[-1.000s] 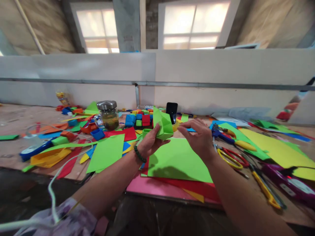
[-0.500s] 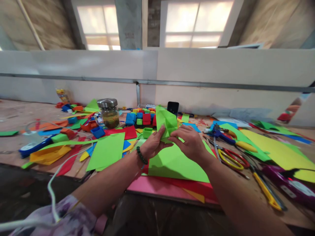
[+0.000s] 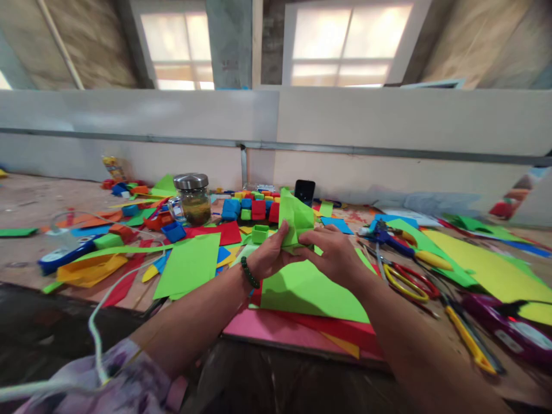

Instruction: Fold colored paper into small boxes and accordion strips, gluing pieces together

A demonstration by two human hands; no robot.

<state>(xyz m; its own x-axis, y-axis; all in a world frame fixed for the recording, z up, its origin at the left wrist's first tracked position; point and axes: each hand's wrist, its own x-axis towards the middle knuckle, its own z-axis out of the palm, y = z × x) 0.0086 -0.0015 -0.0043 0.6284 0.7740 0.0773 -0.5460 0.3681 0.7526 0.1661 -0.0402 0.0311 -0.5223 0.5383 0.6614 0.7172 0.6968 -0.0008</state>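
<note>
Near the middle of the frame we hold a bright green, creased and folded paper-like piece (image 3: 296,218) up off the work surface in both hands. Our left hand (image 3: 272,253) grasps its lower left side, thumb on the near face and fingers underneath, apparently to steady it. Our right hand (image 3: 334,247) pinches its lower right edge, seemingly to press or shape the fold; our fingers cover that edge, so we cannot tell how it is creased. The tall flap is left free, pointing up.

The piece lies between our hands, level with our fingertips and rising above them. Below it in the frame is a large flat green sheet (image 3: 310,293) over a pink sheet (image 3: 267,329), probably laid there as stock within reach. A small green open-topped box (image 3: 260,233) sits just above our left hand. Yellow-handled scissors (image 3: 403,283), right of centre, rest well clear of our fingers, perhaps to leave working room.
</note>
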